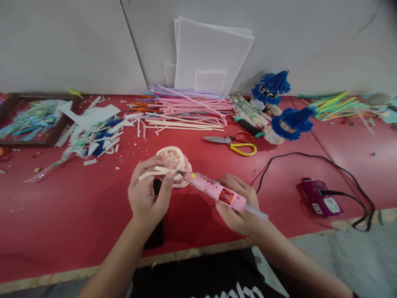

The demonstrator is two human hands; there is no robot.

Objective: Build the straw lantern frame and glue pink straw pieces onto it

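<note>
My left hand point(149, 190) pinches a small round craft piece point(173, 159) made of cream and pink strips, its thumb and fingers closed on the near left side. Two loose cream strip ends point(155, 171) stick out to the left past my thumb. In my right hand point(238, 203) is a pink glue gun point(214, 188), with a clear glue stick point(257, 212) poking out of its back end. The nozzle tip meets the cream strip beside my left thumb, and I cannot tell whether glue is coming out. My right fingers are partly hidden behind the gun.
Scissors point(232, 142) with red and yellow handles lie beyond the hands, before bundled pink stems point(192, 105). Blue fringed pieces point(291, 122) stand back right. A purple power box point(321, 198) with a black cord sits right. Scraps point(102, 138) lie left; a dark phone-like object point(155, 236) lies under my left wrist.
</note>
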